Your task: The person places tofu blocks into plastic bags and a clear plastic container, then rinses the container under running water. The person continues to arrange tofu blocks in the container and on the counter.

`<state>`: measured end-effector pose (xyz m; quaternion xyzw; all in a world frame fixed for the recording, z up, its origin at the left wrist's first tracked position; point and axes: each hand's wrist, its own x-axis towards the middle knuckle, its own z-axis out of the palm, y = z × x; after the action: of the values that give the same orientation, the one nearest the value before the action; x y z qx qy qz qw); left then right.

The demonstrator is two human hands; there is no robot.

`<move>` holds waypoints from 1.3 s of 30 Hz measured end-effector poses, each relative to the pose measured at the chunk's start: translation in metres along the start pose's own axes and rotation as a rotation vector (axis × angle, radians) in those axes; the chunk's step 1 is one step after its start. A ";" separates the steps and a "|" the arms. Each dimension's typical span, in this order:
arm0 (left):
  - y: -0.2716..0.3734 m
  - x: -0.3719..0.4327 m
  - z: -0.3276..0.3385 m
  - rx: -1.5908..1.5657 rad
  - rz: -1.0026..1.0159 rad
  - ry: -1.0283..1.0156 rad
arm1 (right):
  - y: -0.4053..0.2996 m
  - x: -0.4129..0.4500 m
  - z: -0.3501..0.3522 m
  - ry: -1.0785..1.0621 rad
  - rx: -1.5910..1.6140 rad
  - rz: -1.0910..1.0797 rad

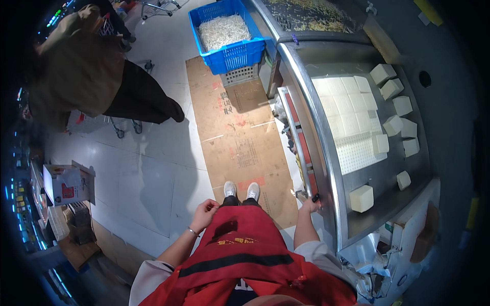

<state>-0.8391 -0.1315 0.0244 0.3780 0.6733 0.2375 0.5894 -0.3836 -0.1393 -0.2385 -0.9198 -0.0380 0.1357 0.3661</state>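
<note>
My right hand (311, 204) is down beside the steel counter, its fingers around a small black-ended object (316, 197) that I cannot identify. My left hand (208, 210) hangs by the red apron (245, 233), fingers curled, over the edge of the flattened cardboard; whether it holds anything is not clear. In the steel display tray (394, 172) at the right, white tofu blocks (344, 99) stand in rows on a perforated white board (356, 151). Several loose tofu blocks (361, 199) lie around the board.
A blue plastic crate (233, 57) of bean sprouts (226, 32) sits on a grey crate (239, 75) ahead. Flattened cardboard (245, 145) covers the floor beneath my feet. At the left, a person (88, 76) stands near a shopping cart (90, 124). A white carton (65, 185) is lower left.
</note>
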 end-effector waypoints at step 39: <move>0.173 0.112 -0.027 0.993 0.387 -0.261 | -0.182 -0.176 -0.018 -1.088 -1.037 -1.091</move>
<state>-0.8277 0.0644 0.0931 0.7541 0.5438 -0.0536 0.3644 -0.5420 -0.0485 -0.0627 -0.6331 -0.6878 0.3238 -0.1459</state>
